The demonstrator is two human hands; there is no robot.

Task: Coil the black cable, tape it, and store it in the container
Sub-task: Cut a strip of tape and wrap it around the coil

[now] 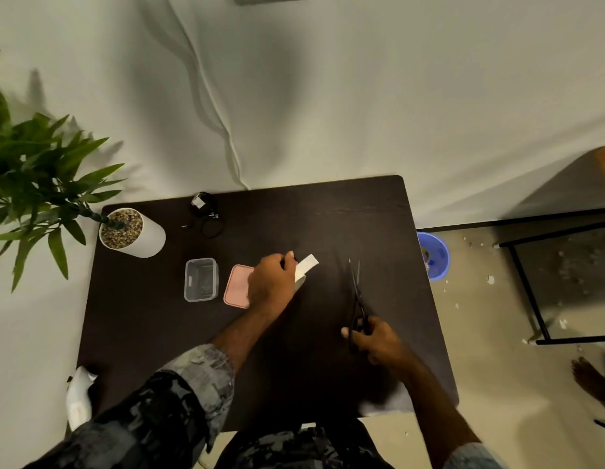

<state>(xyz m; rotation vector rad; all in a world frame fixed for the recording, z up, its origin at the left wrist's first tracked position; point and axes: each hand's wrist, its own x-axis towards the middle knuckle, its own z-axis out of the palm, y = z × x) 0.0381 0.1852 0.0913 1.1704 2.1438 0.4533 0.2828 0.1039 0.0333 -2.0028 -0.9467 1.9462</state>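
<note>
The desk (345,214) had a dark, matt top with faint wood grain near its far edge. A box (200,279) of clear, smooth plastic sat beside a pink lid (236,286) that looked matt. The strip of tape (307,264) looked pale and papery. The scissors (357,299) were black with thin, dull blades. The pot (148,238) at the far left corner was smooth white, filled with rough pebbles (121,228). The sleeve (192,384) was patterned cloth.

Two hands: left (270,282), right (375,336). One scissors (357,299), one tape strip (307,264), one container (201,279), one pink lid (236,286), one cable (206,214), one plant pot (135,236), one blue bucket (436,255).
</note>
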